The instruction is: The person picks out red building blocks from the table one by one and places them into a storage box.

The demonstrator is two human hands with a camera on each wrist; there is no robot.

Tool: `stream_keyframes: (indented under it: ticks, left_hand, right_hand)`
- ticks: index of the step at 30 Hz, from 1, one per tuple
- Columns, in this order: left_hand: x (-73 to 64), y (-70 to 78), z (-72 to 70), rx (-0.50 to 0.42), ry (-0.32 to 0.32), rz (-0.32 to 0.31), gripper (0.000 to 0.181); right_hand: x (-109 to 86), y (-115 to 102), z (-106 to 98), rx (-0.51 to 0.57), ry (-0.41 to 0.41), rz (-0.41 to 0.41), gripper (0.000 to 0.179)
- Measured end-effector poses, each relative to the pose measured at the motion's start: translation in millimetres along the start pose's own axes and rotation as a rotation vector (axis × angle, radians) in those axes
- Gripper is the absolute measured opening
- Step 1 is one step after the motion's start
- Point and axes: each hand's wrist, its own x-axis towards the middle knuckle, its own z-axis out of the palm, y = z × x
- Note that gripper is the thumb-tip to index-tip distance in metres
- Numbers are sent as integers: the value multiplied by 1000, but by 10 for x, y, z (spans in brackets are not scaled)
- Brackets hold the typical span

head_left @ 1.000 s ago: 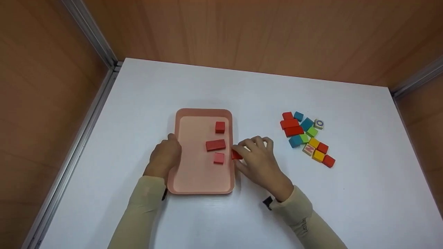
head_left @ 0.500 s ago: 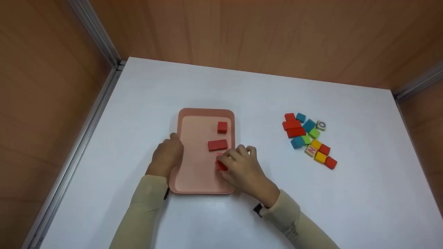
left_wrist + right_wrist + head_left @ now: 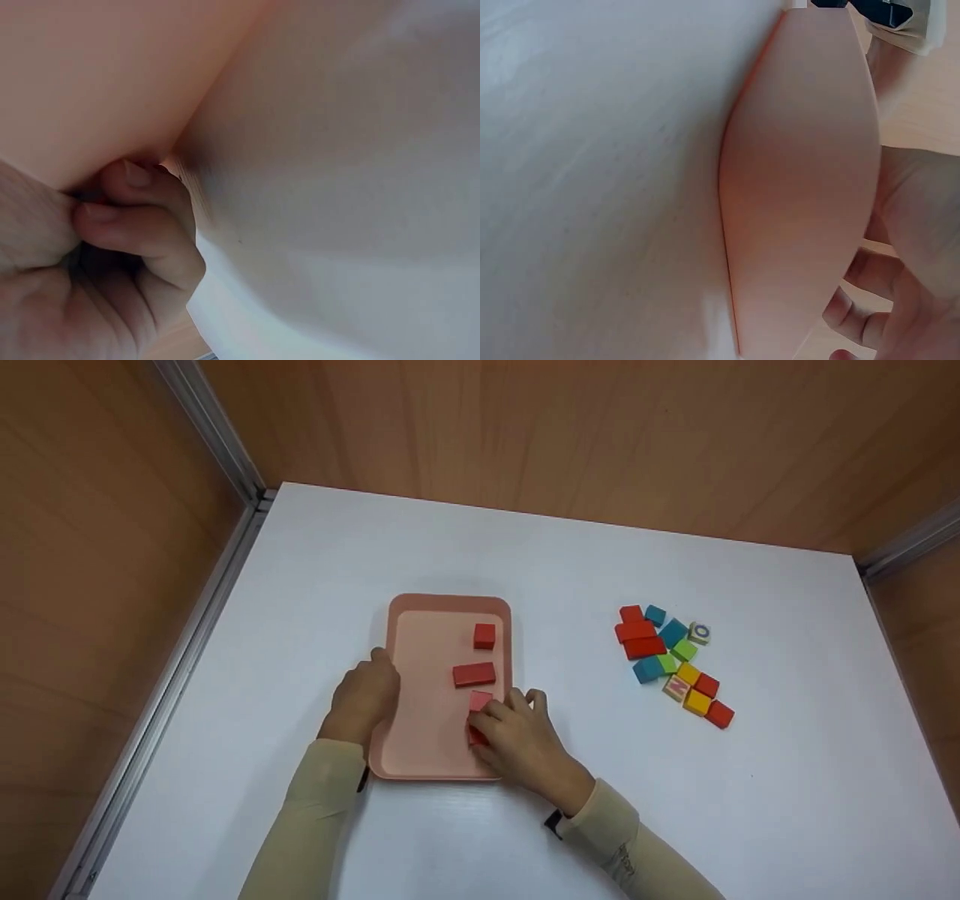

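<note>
A pink tray lies on the white table, tilt not evident. My left hand grips its left rim; in the left wrist view curled fingers press against the tray's outer wall. Over the tray's lower right part, my right hand pinches a red block, partly hidden by the fingers. Just above it sits a pink block. Farther up the tray's right side lie a long red block and a small red cube. From the right wrist, the tray's side wall hides that block.
To the tray's right lies a loose cluster: red blocks, blue blocks, green blocks, yellow blocks and letter cubes. Wooden panels stand behind and at both sides of the white table.
My right hand has carried the red block from outside the tray's right rim to inside, then down past the pink block. My left hand keeps its place on the tray.
</note>
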Motion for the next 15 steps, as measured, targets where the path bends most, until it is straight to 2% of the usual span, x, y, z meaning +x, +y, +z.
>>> stream_keyframes:
  ticks: [6, 15]
  left_hand:
    - [1, 11, 13, 24, 22, 34, 23]
    - [8, 3, 8, 15, 19, 19, 25]
  right_hand:
    - [-13, 4, 33, -15, 21, -16, 26]
    - [-21, 9, 40, -5, 20, -6, 31]
